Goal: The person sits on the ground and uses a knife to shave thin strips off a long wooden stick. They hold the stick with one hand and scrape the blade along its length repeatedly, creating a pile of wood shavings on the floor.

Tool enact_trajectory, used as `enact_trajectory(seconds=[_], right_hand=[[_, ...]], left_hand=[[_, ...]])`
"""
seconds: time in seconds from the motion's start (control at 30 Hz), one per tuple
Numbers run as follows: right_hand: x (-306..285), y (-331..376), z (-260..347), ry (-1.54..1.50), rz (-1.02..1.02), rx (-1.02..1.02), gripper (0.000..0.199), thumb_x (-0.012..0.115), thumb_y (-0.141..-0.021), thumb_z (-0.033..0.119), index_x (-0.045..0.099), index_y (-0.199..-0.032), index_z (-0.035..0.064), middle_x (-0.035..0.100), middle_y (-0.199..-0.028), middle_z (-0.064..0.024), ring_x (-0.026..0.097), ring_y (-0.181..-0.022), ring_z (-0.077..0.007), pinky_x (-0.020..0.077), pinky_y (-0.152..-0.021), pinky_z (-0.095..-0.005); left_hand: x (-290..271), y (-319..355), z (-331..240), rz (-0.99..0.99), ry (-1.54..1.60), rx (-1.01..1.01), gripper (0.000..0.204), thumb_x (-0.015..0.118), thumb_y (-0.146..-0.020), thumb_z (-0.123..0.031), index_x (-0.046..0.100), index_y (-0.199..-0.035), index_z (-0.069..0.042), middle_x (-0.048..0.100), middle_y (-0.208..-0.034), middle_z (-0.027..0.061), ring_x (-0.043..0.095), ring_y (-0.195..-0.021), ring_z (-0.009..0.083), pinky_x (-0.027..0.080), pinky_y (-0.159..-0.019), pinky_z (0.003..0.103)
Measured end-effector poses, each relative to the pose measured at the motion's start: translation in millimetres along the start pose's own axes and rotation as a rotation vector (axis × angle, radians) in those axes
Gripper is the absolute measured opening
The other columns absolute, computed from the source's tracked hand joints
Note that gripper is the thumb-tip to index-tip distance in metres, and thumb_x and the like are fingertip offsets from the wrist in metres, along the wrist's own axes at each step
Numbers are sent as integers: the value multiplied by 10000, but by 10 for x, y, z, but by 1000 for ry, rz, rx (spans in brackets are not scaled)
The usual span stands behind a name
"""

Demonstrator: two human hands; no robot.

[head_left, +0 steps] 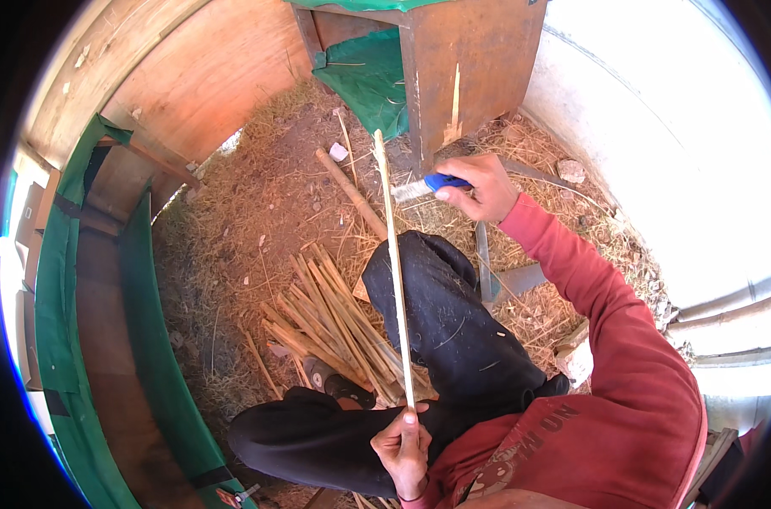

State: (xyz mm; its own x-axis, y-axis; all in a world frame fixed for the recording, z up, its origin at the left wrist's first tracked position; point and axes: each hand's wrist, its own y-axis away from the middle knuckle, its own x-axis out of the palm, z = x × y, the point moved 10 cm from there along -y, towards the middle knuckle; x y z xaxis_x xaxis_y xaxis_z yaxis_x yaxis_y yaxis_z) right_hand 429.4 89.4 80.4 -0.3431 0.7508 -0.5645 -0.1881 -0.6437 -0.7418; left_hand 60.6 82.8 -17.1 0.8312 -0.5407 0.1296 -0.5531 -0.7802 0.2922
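Note:
My left hand (404,448) grips the near end of a long thin pale bamboo strip (394,254) that points away from me, over my raised knee in black trousers (449,314). My right hand (480,187) holds a knife with a blue handle (443,181); its blade (411,191) sits close to the strip near its far end. A bundle of split bamboo sticks (335,327) lies on the ground by my left leg.
Straw and shavings cover the reddish dirt floor (258,212). A wooden box (466,59) with green cloth (364,76) stands ahead. Another stick (351,193) lies past the knee. Plywood panels stand at left, a pale curved wall (674,153) at right.

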Motion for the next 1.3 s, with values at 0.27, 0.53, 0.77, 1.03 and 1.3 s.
enact_trajectory(seconds=[0.27, 0.53, 0.77, 1.03, 1.3], right_hand=[[128, -6, 8, 188, 27, 76, 332, 712, -876, 418, 728, -963, 98, 675, -699, -76, 607, -518, -287, 467, -486, -382], [-136, -334, -230, 368, -78, -8, 307, 704, -889, 404, 745, -954, 107, 667, -691, -81, 609, -515, -241, 477, -461, -348], [-954, -362, -558, 622, -415, 44, 340, 702, -896, 423, 725, -1063, 127, 691, -734, -59, 662, -584, -203, 526, -516, -331], [126, -156, 302, 110, 124, -79, 379, 699, -889, 418, 731, -1077, 91, 704, -779, -82, 651, -574, -216, 511, -511, -363], [78, -366, 173, 362, -9, -43, 382, 697, -870, 460, 764, -1067, 139, 654, -694, -41, 602, -527, -230, 465, -473, -369]], left_hand=[[-25, 13, 46, 11, -37, -10, 348, 608, -1008, -248, 706, -939, 78, 447, -473, -13, 326, -410, 19, 204, -406, 215], [-6, 22, 18, 7, -8, 63, 367, 617, -1002, -247, 698, -869, 86, 459, -475, -15, 339, -413, 20, 214, -409, 226], [-166, 37, 50, -73, 89, -16, 372, 618, -1001, -258, 683, -930, 102, 427, -466, -25, 315, -389, 28, 197, -401, 222], [-7, 56, -99, 44, 162, -45, 395, 581, -1021, -238, 640, -945, 144, 422, -480, -11, 300, -394, 27, 197, -395, 222], [-32, 85, -72, -9, -22, -4, 363, 585, -1022, -233, 672, -925, 106, 433, -471, -6, 312, -411, 26, 198, -407, 230]])
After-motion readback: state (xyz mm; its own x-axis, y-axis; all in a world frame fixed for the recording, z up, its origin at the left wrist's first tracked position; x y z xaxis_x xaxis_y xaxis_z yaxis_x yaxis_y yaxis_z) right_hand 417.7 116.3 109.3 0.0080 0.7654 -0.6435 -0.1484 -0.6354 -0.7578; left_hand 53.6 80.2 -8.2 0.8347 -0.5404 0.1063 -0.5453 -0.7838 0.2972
